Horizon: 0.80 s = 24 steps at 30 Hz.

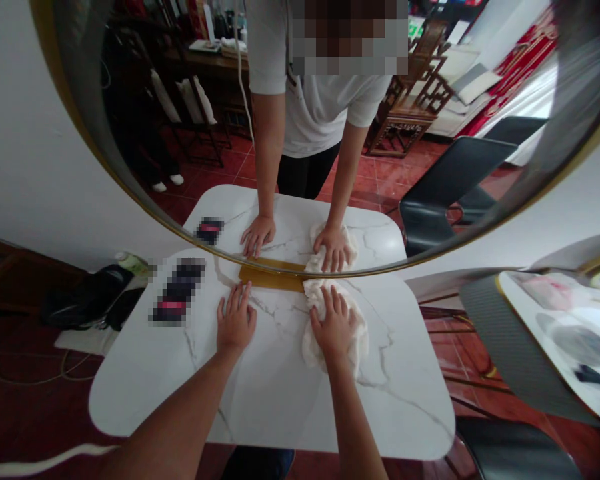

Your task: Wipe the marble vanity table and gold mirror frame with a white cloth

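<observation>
Cloth of soft white fabric (359, 333) lies crumpled on the white, grey-veined, round-cornered tabletop (280, 393), right of its middle, beneath the person's right hand (334, 327). That hand rests palm down with its fingers extended and slightly parted, laid over the fabric rather than closed around it. The left hand (237, 320) is flat on the bare surface, fingers spread, holding nothing; its fingertips are at the near edge of a flat gold-coloured rectangular plate (273, 283), though whether they touch it I cannot tell. The cloth's far edge meets the plate's right end. Above stands a large round gold-rimmed mirror (325, 180), reflecting both arms. A dark, pixelated object (177, 293) lies near the tabletop's left edge.
</observation>
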{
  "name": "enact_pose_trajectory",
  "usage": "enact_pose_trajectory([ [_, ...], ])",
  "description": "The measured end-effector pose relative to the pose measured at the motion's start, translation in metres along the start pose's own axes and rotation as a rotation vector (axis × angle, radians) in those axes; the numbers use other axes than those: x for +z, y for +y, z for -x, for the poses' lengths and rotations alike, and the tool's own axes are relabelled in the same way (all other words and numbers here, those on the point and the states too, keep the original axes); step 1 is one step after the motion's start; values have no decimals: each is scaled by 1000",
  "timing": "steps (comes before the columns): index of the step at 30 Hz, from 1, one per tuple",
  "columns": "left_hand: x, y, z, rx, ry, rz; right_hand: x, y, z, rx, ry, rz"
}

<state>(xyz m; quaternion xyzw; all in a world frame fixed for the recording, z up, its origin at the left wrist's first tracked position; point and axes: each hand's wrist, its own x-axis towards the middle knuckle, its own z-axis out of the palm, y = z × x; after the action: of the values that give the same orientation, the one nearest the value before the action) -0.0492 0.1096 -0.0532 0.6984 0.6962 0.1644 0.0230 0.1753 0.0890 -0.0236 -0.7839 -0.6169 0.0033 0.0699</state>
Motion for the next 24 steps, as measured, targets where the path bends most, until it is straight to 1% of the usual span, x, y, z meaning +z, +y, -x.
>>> enact_pose_trajectory([
  [6,0,0,0,5,-3,1,1,-5,8,13,10,-8],
  [10,1,0,0,1,1,13,3,-18,6,-21,9,-19],
  [13,0,1,0,-2,3,26,5,-34,7,-58,-4,-50],
  [18,0,1,-1,7,0,18,9,-67,8,-134,-21,-134],
  [21,1,0,0,10,-5,11,11,-87,7,-199,-30,-191],
  [24,3,-2,0,18,-20,8,15,-102,7,-243,-37,-225],
])
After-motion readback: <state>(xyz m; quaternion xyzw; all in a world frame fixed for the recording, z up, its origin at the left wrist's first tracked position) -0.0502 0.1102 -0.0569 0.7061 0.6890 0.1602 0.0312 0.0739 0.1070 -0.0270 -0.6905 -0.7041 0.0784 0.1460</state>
